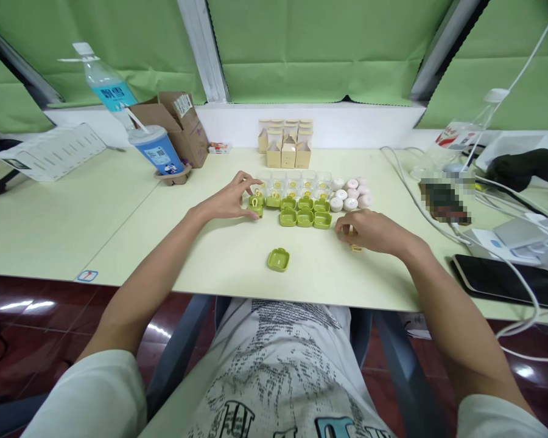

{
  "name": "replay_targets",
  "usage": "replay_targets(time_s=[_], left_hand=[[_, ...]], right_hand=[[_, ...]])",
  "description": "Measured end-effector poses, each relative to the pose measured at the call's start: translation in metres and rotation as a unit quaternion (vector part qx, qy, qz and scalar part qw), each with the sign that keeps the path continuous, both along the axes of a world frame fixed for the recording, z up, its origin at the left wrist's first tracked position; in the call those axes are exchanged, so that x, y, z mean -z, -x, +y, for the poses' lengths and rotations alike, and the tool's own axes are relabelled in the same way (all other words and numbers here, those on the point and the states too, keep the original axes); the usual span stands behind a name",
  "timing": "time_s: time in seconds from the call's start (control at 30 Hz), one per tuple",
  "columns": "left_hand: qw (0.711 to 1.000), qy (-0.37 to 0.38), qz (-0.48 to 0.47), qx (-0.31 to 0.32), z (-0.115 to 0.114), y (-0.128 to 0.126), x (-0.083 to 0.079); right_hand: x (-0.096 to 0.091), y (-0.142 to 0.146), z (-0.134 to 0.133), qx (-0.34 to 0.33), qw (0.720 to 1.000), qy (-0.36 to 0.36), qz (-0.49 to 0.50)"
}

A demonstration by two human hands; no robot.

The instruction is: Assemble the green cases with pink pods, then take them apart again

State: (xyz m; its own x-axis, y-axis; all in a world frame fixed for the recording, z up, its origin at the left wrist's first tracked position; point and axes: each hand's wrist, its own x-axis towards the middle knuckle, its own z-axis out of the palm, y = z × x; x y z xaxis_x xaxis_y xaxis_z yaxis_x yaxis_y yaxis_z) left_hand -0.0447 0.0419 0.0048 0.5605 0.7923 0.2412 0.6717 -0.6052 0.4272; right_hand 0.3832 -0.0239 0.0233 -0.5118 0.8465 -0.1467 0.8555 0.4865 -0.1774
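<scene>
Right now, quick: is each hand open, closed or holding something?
Left hand: open, thumb and fingers spread beside green cups.
Right hand: fingers curled near a yellow piece; whether holding anything, can't tell.

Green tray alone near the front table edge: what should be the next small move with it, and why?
Perhaps the right hand should lift the small yellow piece and set it in the lone green tray: that tray looks empty, the hand is close by the piece, and a green piece beside the left hand bears a yellow loop.

The trays (305,218) are green, the table (132,243) pale yellow-green, the shirt (287,359) black-on-white.
</scene>
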Motion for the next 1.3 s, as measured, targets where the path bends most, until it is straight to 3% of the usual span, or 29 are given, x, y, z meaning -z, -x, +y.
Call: replay_targets(time_s=[0.1,0.23,0.3,0.43,0.6,0.87,1.1,1.3], left_hand=[[1.0,0.021,-0.01,0.009,0.001,0.001,-0.001],[0.998,-0.065,-0.011,0.017,-0.015,-0.015,-0.012],[0.994,-0.088,-0.029,0.06,-0.032,-0.031,-0.017],[0.977,0.008,-0.021,0.211,-0.066,-0.063,-0.012],[0.963,0.065,0.043,0.257,-0.076,-0.077,0.003],[0.977,0.081,-0.072,0.182,-0.075,-0.086,0.008],[0.976,0.022,-0.186,0.107,-0.085,-0.11,0.027],[0.971,-0.088,-0.207,0.077,-0.08,-0.112,0.031]], right_hand=[[0.002,-0.001,0.002,-0.007,1.0,-0.003,0.014],[-0.002,-0.014,0.004,-0.022,0.998,-0.016,0.057],[-0.004,-0.019,0.004,-0.029,0.998,-0.007,0.063],[-0.004,-0.019,0.005,-0.036,0.997,0.043,0.048],[-0.003,-0.018,0.009,-0.076,0.99,0.052,0.105],[-0.011,-0.02,0.008,-0.028,0.969,0.015,0.244],[-0.006,0.01,-0.006,-0.069,0.885,-0.043,0.459],[0.003,0.036,-0.021,-0.074,0.823,-0.097,0.554]])
